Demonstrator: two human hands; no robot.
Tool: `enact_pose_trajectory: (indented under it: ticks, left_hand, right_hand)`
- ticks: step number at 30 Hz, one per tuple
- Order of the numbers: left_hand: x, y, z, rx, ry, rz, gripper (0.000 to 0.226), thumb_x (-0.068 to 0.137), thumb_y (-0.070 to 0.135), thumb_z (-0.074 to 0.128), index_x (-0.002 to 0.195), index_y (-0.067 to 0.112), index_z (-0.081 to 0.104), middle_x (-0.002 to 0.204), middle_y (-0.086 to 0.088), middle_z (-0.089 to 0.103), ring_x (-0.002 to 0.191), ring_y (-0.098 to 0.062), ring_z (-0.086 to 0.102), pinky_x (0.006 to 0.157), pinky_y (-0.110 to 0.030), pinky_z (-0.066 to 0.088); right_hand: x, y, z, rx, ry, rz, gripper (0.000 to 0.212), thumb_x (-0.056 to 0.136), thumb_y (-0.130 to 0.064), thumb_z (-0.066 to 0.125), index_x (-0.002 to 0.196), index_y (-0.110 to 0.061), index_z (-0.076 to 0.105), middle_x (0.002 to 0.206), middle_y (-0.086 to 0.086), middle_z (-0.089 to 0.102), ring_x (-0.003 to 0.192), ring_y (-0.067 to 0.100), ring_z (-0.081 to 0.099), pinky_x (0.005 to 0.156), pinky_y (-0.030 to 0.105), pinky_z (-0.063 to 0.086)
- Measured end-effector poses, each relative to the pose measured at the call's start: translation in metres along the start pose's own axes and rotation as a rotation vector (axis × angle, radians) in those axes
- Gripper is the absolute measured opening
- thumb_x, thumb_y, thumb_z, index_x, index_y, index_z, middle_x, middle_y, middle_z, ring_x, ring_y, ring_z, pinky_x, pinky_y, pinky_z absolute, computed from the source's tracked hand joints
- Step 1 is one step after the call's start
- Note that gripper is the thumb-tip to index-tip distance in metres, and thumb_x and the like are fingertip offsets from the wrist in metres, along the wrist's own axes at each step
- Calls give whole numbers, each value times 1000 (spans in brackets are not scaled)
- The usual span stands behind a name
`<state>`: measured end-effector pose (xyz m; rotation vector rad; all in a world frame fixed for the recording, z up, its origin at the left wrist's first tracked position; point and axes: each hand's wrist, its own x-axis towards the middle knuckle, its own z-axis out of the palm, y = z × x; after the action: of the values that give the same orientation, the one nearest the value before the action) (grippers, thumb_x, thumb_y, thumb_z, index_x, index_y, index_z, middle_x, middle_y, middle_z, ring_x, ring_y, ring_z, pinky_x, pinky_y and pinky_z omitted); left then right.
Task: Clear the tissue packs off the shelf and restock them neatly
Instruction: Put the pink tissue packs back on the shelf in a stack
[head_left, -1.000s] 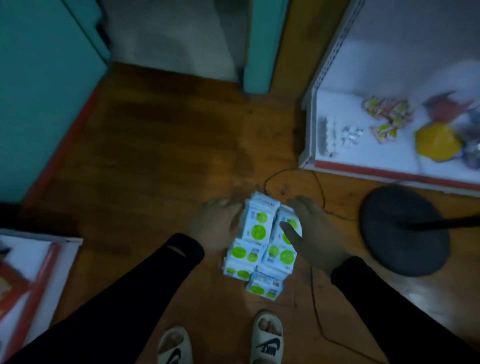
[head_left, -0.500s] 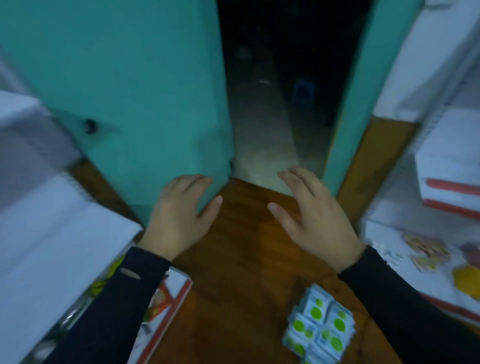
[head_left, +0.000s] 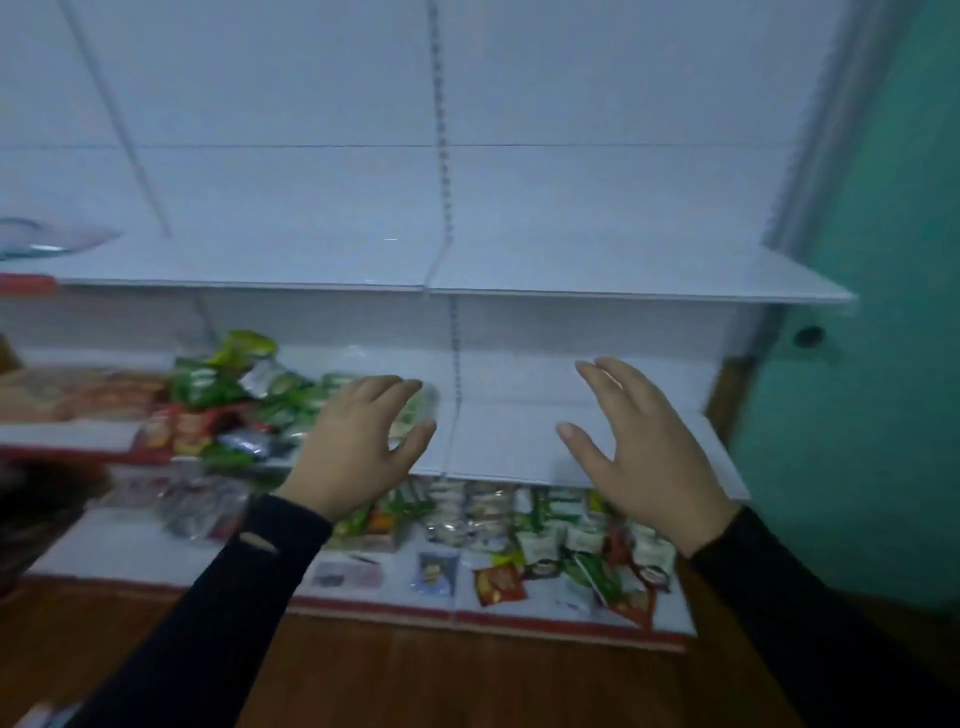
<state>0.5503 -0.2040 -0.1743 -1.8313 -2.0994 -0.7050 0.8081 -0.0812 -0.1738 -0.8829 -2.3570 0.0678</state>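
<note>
A white shelving unit fills the view. Its upper shelf (head_left: 571, 275) is bare, and the right half of the middle shelf (head_left: 498, 441) is bare too. My left hand (head_left: 358, 447) is raised in front of the middle shelf with straight fingers, holding nothing. My right hand (head_left: 644, 447) hovers beside it over the bare part, fingers spread, also holding nothing. No tissue packs show in this view.
Green and red snack packets (head_left: 234, 400) are piled on the left of the middle shelf. Several more packets (head_left: 566, 551) lie on the bottom shelf. A teal wall (head_left: 883, 312) stands at the right. Wooden floor (head_left: 415, 675) runs below.
My view swung from the tissue packs stacked on the floor, past the teal door, up to the shelving. Both hands let go of the stack and rose, holding nothing.
</note>
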Motion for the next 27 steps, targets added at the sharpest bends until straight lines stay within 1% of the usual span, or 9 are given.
enact_pose_trajectory:
  ticks: [4,6,9,12,14,18,21,24,27]
  left_hand:
    - [-80,-111,-57,125,28,-284,64,88,56,35,127,11,58,123,-8,60,114,-28,54,95,-38,42]
    - [-115,-159,-81,178,38,-411,68,87,60,32,131,13,54,129,-7,57,119,-27,50,99,-38,40]
    - [-161,-226,-113,263,32,-555,70,88,64,27,136,19,48,135,-2,53,126,-21,45,105,-36,35]
    - [-196,-276,-140,318,6,-689,58,93,57,42,138,20,46,137,-1,51,129,-20,42,107,-37,33]
    - [-214,-306,-153,354,5,-763,54,94,50,47,138,20,45,137,-1,50,129,-20,41,108,-39,34]
    - [-242,-361,-163,373,-35,-890,54,94,52,45,138,21,45,136,-1,51,127,-19,42,105,-37,37]
    - [-254,-394,-161,382,-46,-976,55,94,51,44,140,19,43,138,-1,48,128,-19,40,106,-34,35]
    - [-259,-423,-152,388,-54,-1050,51,96,47,45,139,20,43,139,0,47,129,-19,39,107,-33,32]
    - [-268,-450,-141,418,-90,-1156,53,95,50,44,140,21,42,140,0,47,129,-19,39,107,-31,31]
  right_hand:
    - [55,-103,74,93,-111,-214,71,89,-64,27,147,-23,32,151,3,33,137,19,30,111,32,27]
    - [82,-157,113,135,-164,-318,70,89,-63,28,146,-21,34,150,5,34,136,21,32,110,33,28]
    - [120,-239,170,206,-204,-427,70,90,-61,31,144,-18,37,147,7,37,134,24,37,109,38,34]
    - [143,-315,220,260,-270,-507,69,93,-61,33,147,-20,31,151,5,31,137,23,32,110,39,33]
    - [154,-359,249,300,-299,-562,67,93,-59,34,148,-19,30,152,5,30,137,23,31,110,38,32]
    - [173,-424,304,368,-406,-665,64,95,-55,39,148,-21,27,153,2,27,139,20,26,110,36,29]
    - [193,-460,349,412,-467,-729,64,94,-54,40,148,-21,29,151,3,29,138,20,29,110,35,29]
    - [215,-495,398,454,-536,-809,65,94,-56,38,147,-20,30,151,4,31,139,21,28,112,39,32]
    - [233,-527,442,474,-583,-902,63,95,-54,38,148,-22,28,152,2,29,140,18,26,113,39,32]
